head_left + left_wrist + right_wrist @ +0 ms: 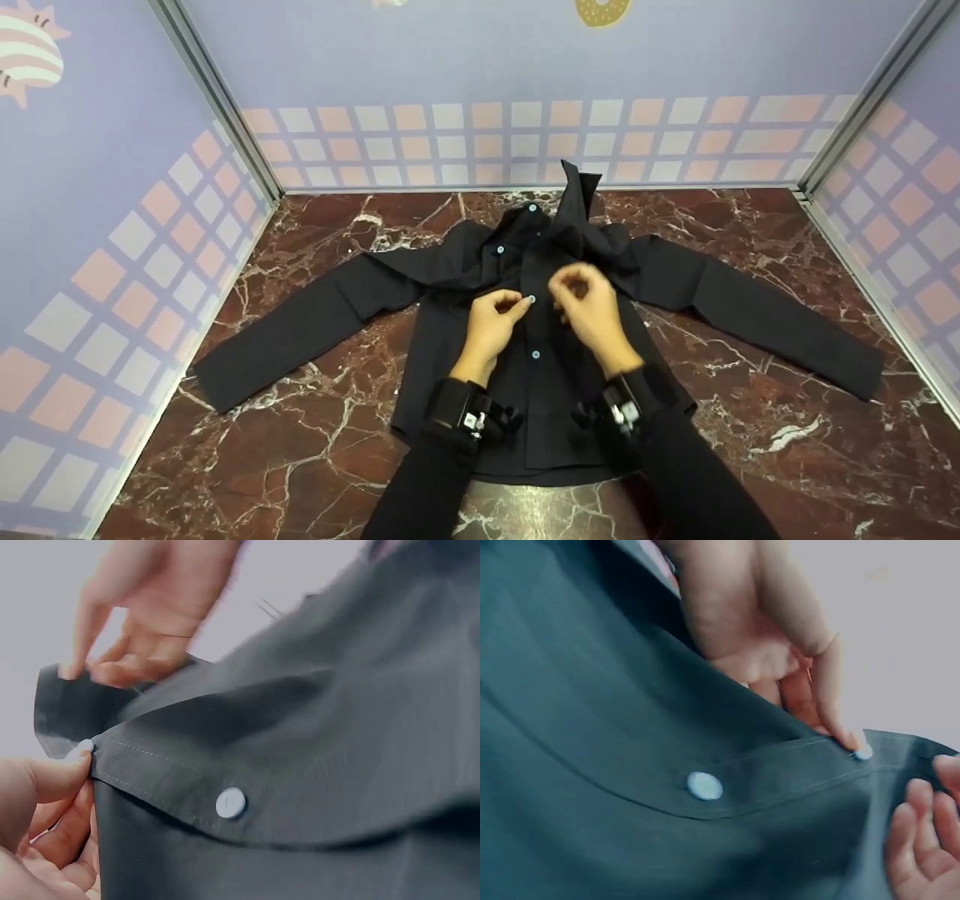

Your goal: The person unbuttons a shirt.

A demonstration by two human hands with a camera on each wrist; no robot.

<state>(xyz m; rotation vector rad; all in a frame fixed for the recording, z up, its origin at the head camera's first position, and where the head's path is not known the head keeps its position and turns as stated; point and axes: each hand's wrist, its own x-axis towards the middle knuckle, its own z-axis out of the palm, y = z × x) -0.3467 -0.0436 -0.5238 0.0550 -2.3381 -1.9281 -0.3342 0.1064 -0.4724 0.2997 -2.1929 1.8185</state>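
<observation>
A black long-sleeved shirt (465, 330) lies spread out, front up, beneath both hands. My left hand (491, 326) pinches the front button band between thumb and fingers, right at a pale button (532, 299). In the left wrist view the thumb presses beside that button (85, 745), and the cloth is lifted into a fold. Another fastened-looking pale button (535, 355) sits lower on the band. My right hand (589, 304) hovers just right of the band, fingers loosely bent and holding nothing. In the right wrist view its fingertips (904, 821) are apart from the button.
The shirt's collar end (576, 199) stands up at the far side, and two more buttons show at its upper left. Sleeves reach out to both sides over the dark red marble table (300, 442). Patterned panels (517, 67) enclose the back and sides.
</observation>
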